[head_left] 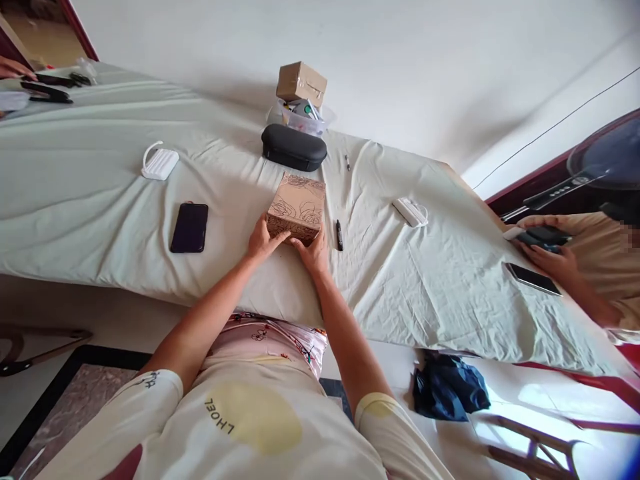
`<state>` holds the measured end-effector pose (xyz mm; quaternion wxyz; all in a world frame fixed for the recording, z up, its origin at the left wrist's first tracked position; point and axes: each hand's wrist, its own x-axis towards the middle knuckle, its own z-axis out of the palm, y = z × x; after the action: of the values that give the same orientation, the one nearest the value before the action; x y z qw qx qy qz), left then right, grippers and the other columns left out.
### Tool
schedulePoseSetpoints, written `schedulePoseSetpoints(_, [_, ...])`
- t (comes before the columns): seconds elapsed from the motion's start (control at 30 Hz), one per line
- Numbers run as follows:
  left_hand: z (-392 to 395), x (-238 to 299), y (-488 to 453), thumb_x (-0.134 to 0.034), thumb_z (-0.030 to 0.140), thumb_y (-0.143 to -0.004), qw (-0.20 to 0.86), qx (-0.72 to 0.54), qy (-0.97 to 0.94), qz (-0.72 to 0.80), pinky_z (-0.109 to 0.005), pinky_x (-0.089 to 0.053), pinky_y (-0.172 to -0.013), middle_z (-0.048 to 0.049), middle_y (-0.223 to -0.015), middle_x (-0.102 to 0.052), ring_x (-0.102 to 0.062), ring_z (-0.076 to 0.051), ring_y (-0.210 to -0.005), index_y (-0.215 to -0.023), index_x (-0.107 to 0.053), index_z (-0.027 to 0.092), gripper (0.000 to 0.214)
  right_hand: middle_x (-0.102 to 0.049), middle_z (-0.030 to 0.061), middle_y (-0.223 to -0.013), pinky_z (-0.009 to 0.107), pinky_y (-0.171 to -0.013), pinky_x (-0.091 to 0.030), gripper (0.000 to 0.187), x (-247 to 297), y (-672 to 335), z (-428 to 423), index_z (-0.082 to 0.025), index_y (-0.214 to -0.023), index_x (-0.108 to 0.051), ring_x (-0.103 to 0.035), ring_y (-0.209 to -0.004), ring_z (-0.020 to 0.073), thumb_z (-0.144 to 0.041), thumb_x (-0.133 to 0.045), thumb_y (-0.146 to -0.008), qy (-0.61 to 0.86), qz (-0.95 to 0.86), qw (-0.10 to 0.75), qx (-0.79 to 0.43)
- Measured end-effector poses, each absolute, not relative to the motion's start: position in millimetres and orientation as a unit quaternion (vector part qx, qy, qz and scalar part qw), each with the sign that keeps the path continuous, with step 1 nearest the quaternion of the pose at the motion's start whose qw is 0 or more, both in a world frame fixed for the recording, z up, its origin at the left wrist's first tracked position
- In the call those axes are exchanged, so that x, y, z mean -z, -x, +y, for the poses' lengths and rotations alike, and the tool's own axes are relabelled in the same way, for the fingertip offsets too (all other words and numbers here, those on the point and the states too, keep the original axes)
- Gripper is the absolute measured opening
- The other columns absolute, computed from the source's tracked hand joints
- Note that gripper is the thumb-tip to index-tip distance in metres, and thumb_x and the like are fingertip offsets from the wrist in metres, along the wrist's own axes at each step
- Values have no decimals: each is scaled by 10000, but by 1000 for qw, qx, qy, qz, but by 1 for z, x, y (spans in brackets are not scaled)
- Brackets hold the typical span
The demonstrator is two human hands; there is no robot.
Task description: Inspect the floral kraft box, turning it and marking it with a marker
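A small brown cardboard box (297,207) with scribbled line drawings on its top sits on the cloth-covered table (100,200) in front of me. My left hand (262,240) grips its near left corner, thumb on the front face. My right hand (313,251) holds the near right corner, fingers pressed against the box. A black marker pen (339,235) lies just right of my right hand. A black phone (189,227) lies face up to the left of the box.
Behind the box lie a black oval case (293,148), a clear tub of supplies (300,120) with another cardboard box (301,83) on it, and two white devices (159,162) (411,211). A person at right (550,257) holds a dark object near a phone (533,279). Another hand (15,69) shows at far left.
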<state>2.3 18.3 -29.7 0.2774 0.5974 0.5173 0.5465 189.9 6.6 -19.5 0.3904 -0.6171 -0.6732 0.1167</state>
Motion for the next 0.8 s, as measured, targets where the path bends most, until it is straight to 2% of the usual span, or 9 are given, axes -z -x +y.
schedulePoseSetpoints(0.13, [19,33,-6,-935,561,-618,218,-528,-615,543,-494,-353,-1221,-241,-1485,-551,-482,-407,-1441,-1407,-501,150,990,-590,242,-1403,571,-1119,-388,1004,13,-193,4,-136,-1521,-355,-533,-1314,395,-717,-733,-795,662,-663,337,-97])
schedulePoseSetpoints(0.23, [21,33,-11,-976,501,-578,188,-513,-627,555,-544,-316,-1225,-276,-1424,-593,-514,-455,-1399,-1376,-523,120,994,-638,250,-1290,524,-1092,-388,835,12,-198,5,-98,-1411,-444,-550,-1272,380,-633,-738,-841,655,-665,341,-109])
schedulePoseSetpoints(0.33, [21,33,-12,-948,493,-644,164,-488,-639,571,-565,-324,-1211,-279,-1417,-602,-553,-457,-1361,-1390,-512,126,940,-683,201,-1170,480,-1044,-418,696,14,-202,6,-118,-1348,-496,-575,-1223,355,-578,-722,-878,640,-667,361,-121])
schedulePoseSetpoints(0.43, [20,33,-9,-915,449,-711,172,-464,-641,587,-538,-421,-1141,-277,-1357,-647,-632,-439,-1274,-1426,-480,122,899,-723,126,-1038,481,-1003,-457,653,15,-206,9,-184,-1335,-542,-640,-1109,336,-559,-761,-849,636,-668,370,-110])
schedulePoseSetpoints(0.57, [22,33,-2,-857,429,-784,212,-486,-616,582,-496,-523,-1046,-211,-1290,-712,-691,-394,-1190,-1439,-494,179,789,-734,69,-897,458,-900,-523,607,14,-210,11,-224,-1344,-569,-695,-934,308,-586,-707,-877,627,-673,379,-103])
schedulePoseSetpoints(0.67, [23,32,4,-778,387,-851,234,-530,-598,554,-487,-520,-1091,-154,-1383,-684,-664,-345,-1259,-1441,-524,226,662,-750,68,-933,401,-827,-539,538,12,-211,10,-218,-1342,-566,-706,-853,272,-586,-594,-951,610,-685,378,-125])
schedulePoseSetpoints(0.8, [25,28,9,-685,351,-907,275,-568,-585,509,-473,-464,-1183,-123,-1469,-631,-603,-293,-1359,-1494,-498,234,627,-743,72,-899,357,-761,-538,424,12,-210,7,-213,-1140,-640,-707,-795,248,-586,-504,-993,599,-695,372,-145])
